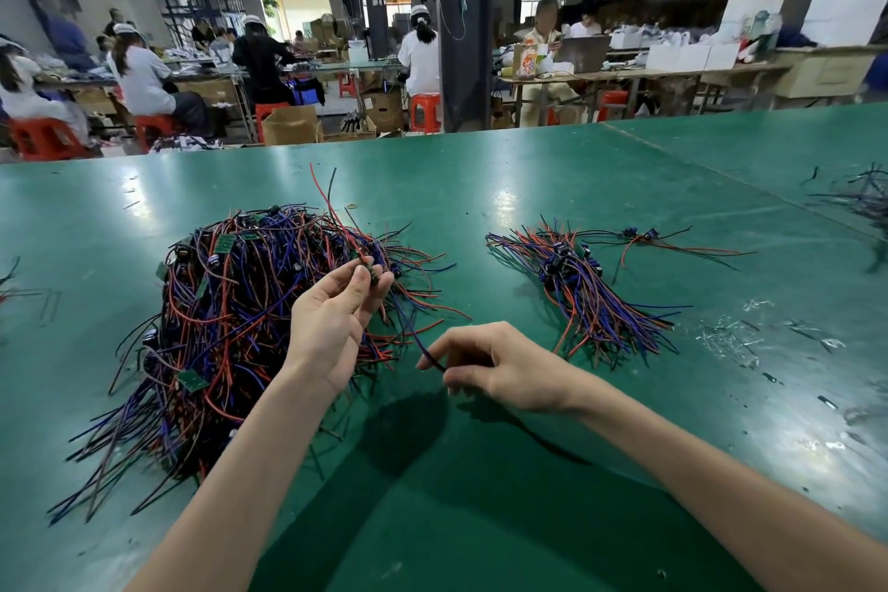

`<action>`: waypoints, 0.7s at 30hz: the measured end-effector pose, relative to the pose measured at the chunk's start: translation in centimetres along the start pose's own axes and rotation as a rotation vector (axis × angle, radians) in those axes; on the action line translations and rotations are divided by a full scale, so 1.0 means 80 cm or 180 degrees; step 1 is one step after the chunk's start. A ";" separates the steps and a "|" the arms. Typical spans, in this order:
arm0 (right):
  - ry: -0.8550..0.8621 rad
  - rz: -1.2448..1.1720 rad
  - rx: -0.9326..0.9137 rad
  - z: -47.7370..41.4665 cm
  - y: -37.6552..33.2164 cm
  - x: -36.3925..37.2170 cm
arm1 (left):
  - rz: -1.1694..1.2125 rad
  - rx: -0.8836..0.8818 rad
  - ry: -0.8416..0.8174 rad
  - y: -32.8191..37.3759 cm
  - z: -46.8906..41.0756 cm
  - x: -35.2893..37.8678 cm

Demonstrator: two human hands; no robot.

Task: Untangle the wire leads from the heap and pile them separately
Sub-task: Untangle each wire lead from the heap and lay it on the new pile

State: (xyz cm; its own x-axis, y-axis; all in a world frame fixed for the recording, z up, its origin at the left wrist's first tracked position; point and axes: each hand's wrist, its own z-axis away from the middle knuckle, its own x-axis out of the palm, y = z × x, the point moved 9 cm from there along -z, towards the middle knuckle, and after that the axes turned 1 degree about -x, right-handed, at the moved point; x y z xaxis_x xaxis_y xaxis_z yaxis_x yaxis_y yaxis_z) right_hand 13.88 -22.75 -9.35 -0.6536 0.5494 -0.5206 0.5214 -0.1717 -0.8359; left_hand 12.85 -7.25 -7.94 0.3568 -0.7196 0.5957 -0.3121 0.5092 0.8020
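one wire lead [414, 337] runs between both hands: the left hand [331, 317] pinches its component end over the tangled heap [216, 312], the right hand [495, 370] pinches its tip; the separate pile [591, 298] lies right on the green surface [480, 519]

green table [528, 188] | tangled heap [216, 303] left | sorted pile [596, 298] right | scraps [725, 337], perhaps plastic

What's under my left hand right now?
The tangled heap of red, blue and black leads, dotted with small green boards, lies under the left hand. Whatever sits directly beneath the palm and wrist is covered.
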 end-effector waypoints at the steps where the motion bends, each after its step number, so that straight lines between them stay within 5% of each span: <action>1: -0.0047 -0.0116 -0.0011 0.000 -0.002 0.000 | 0.0003 -0.0032 0.0015 -0.001 0.000 0.000; 8: -0.0160 -0.0668 0.0151 0.001 0.006 0.004 | 0.0101 0.0014 0.0095 0.006 -0.003 -0.005; 16: 0.0508 -0.0700 0.1149 0.004 0.055 -0.016 | 0.0022 0.0133 0.0083 0.011 -0.001 -0.007; 21: -0.0077 -0.0394 0.0988 0.006 0.041 0.009 | -0.0419 0.0345 0.0123 0.015 0.001 -0.006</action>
State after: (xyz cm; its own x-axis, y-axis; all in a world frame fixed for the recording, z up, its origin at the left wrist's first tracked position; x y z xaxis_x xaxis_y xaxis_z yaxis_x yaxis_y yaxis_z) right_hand 14.85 -23.31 -12.51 -0.7163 0.5627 -0.4127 0.2477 -0.3479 -0.9042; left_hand 12.20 -6.34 -7.28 0.4337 -0.7570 0.4887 -0.3530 0.3563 0.8651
